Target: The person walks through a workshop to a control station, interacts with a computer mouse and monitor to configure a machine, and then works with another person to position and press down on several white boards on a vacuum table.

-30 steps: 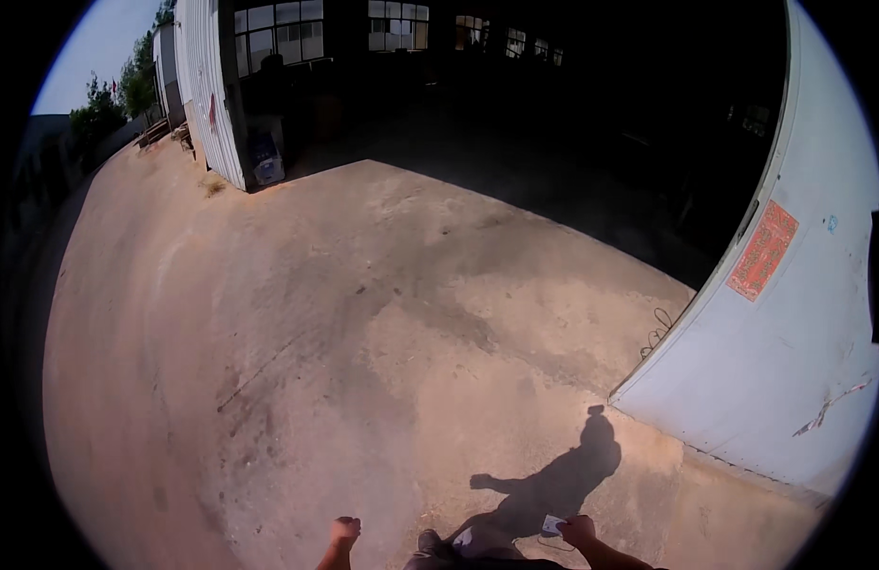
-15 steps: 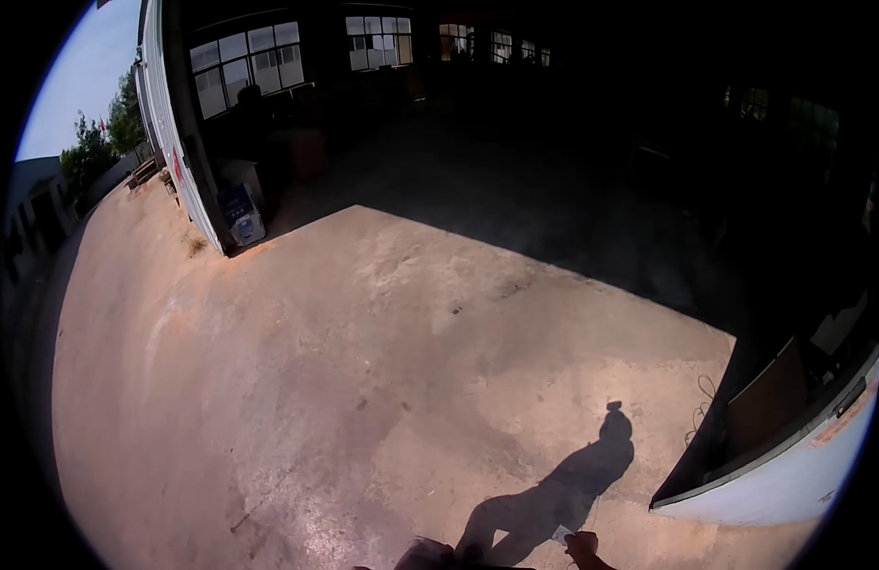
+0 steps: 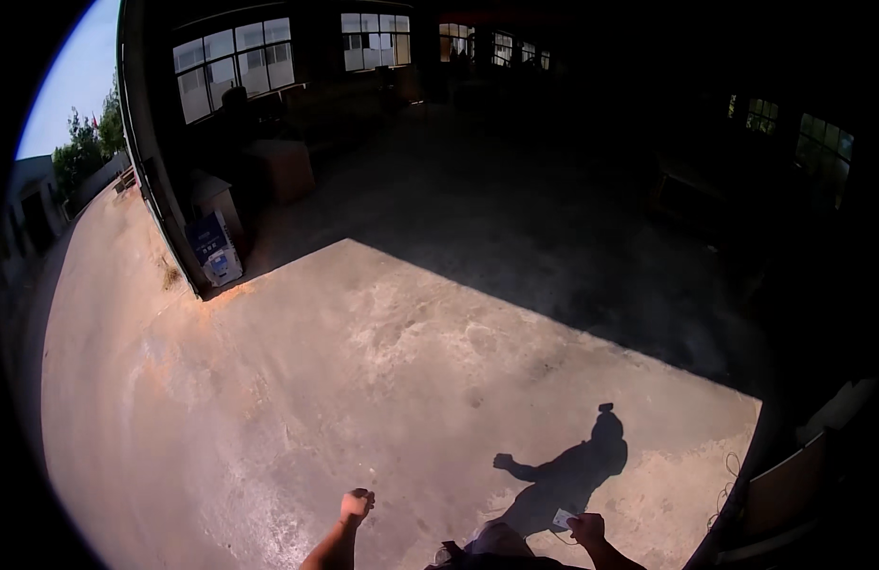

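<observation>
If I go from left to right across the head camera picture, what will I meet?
Trees, blue-and-white package, left hand, small white thing held in the right hand, then that right hand, brown board.

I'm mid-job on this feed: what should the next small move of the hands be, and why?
I'd probably raise the right hand slightly: it holds a small flat white object, and a thin dark strand, apparently a cord, seems to loop below it. The left hand is curled and well apart from both, so the right seems better placed to take up that slack.
</observation>
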`<state>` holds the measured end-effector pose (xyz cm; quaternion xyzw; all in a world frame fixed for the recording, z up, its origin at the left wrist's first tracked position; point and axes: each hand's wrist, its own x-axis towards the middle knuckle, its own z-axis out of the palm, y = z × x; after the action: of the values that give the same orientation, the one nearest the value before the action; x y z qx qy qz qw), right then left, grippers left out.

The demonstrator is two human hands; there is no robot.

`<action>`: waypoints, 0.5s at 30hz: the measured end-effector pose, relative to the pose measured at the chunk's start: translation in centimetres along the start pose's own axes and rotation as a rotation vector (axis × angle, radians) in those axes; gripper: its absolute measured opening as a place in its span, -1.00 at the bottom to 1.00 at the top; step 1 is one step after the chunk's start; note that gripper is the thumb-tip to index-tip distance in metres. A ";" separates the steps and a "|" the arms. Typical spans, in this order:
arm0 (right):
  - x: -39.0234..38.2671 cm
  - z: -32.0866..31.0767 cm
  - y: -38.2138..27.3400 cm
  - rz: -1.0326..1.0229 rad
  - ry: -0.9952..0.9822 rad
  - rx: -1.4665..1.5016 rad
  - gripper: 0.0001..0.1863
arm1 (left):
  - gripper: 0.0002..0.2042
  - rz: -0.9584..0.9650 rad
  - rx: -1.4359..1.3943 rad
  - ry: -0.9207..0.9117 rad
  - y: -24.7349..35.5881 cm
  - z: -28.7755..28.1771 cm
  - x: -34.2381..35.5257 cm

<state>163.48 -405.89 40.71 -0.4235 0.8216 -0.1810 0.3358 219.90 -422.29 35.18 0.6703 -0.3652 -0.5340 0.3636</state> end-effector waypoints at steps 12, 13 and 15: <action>38.1 5.3 -16.8 0.315 0.164 0.488 -0.74 | -0.68 -0.279 0.932 -0.430 14.4 5.2 32.0; 42.1 4.2 -18.8 0.216 0.168 0.454 -0.75 | -0.65 -0.360 0.829 -0.404 13.5 8.3 33.9; 45.5 -2.9 -35.4 0.105 0.113 0.397 -0.76 | -0.58 -0.112 0.585 -0.219 14.1 19.7 42.7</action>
<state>162.83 -463.44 45.24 -0.2949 0.8084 -0.3449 0.3749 206.09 -468.29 25.08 0.7039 -0.5028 -0.4946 0.0839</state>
